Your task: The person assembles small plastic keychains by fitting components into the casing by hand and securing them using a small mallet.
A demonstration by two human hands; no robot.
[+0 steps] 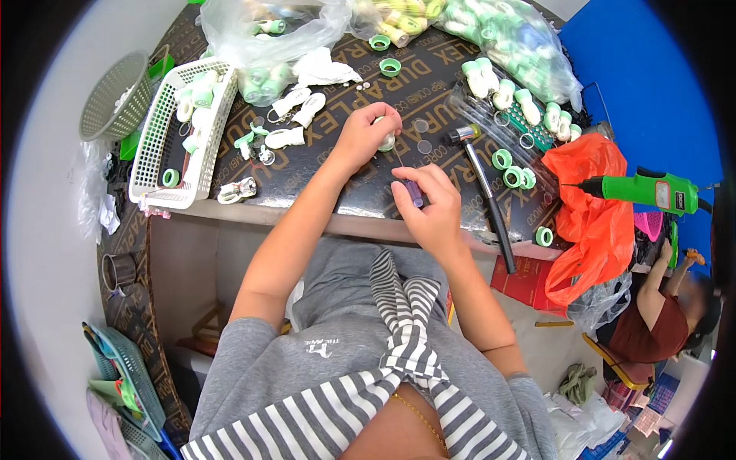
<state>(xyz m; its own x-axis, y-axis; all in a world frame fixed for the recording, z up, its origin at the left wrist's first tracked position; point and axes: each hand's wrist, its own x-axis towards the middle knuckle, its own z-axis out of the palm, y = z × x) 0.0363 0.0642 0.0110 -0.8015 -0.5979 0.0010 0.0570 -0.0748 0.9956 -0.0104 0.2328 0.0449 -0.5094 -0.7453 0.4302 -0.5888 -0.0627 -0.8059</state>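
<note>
"What's the left hand [368,136] doing?"
"Its grip pinches a small green-and-white plastic piece [386,142] over the dark printed desk [310,165]."
"And the right hand [431,205]?"
"Fingers curled round a short purple cylindrical handle [413,193], near the front edge. A black-handled metal hammer [491,201] crosses that edge, further right."

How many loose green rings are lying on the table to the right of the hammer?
4: first ring, second ring and third ring lie grouped beside the hammer; fourth ring near the table edge. The orange bag may hide more.
</note>
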